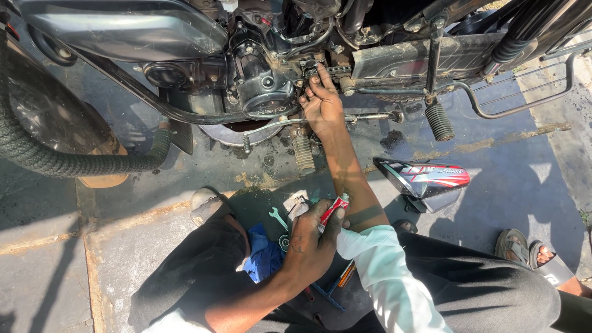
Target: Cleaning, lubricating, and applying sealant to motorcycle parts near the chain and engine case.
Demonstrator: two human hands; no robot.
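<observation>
The black, dust-caked motorcycle fills the top of my view, standing on the grey concrete floor with its ribbed front tyre curving in at the left. On the floor to my right lies a detached side panel, glossy plastic in red, white and black. Below the engine sticks out a footpeg with a grooved rubber sleeve. My right hand is stretched up to the small metal chain-sprocket area of the engine, fingers together and fingertips pressed against the part there; I cannot tell whether they pinch anything. My left hand rests low by my knee, curled tight around a small red and white tube. Just beside it lie a crumpled blue cloth and a small steel open-ended spanner.
</observation>
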